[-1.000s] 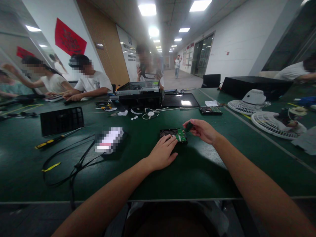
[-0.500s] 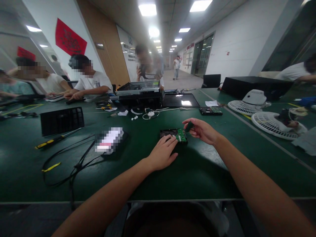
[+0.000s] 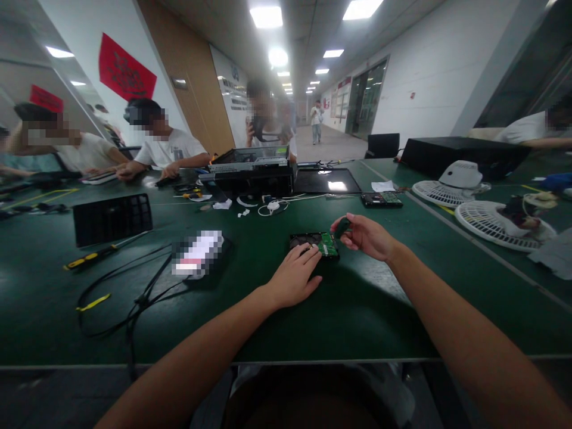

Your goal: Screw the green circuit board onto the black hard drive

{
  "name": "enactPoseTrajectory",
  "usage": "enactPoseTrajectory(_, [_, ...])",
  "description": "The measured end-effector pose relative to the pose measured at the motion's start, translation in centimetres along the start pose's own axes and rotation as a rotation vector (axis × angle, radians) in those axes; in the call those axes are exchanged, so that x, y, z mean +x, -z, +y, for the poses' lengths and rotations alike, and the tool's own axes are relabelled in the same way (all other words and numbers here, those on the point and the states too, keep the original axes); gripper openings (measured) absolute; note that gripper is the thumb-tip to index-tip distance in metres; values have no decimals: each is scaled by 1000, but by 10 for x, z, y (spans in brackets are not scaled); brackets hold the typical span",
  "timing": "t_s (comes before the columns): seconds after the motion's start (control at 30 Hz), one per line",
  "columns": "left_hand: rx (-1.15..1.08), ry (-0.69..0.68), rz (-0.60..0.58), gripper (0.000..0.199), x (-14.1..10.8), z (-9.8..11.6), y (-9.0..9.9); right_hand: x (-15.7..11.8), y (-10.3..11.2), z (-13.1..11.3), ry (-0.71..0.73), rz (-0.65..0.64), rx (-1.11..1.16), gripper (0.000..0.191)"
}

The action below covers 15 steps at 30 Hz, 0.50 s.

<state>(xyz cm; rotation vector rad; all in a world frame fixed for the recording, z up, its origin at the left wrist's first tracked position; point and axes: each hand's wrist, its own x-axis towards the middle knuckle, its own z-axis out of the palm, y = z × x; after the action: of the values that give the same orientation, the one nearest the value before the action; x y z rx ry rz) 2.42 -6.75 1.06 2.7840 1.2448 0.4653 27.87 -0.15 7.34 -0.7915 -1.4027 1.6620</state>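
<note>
A hard drive (image 3: pixel 329 245) lies on the green table with its green circuit board and black metal body facing up. My left hand (image 3: pixel 298 273) rests on the drive's near left part, its fingers stretched flat over it and the thumb apart on the tabletop side. Part of the drive is hidden under those fingers. My right hand (image 3: pixel 364 235) hovers just off the drive's right end, thumb and fingers curled into a pinch. Something dark shows between these fingertips, too small and dim to name.
A phone (image 3: pixel 196 253) with black cables, a yellow-black screwdriver (image 3: pixel 89 257) and a dark panel (image 3: pixel 112 219) lie left. An opened computer case (image 3: pixel 250 170), a flat screen (image 3: pixel 328 180) and another hard drive (image 3: pixel 381 200) sit farther back. White fan parts (image 3: pixel 500 226) stand right. Several people are around.
My right hand's fingers have shifted slightly at the drive's right end. My left hand stays in place. At the left, a co-worker's hands have moved right.
</note>
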Motion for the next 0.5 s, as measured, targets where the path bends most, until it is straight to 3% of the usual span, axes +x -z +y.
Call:
enactPoseTrajectory(0.3, [10,-6,5,63,0,-1,-1,-2,-1,-2,0,-36,-4,34])
enactPoseTrajectory(0.5, [4,-8,12,62,0,0,-1,-1,-3,-3,24,41,-65,34])
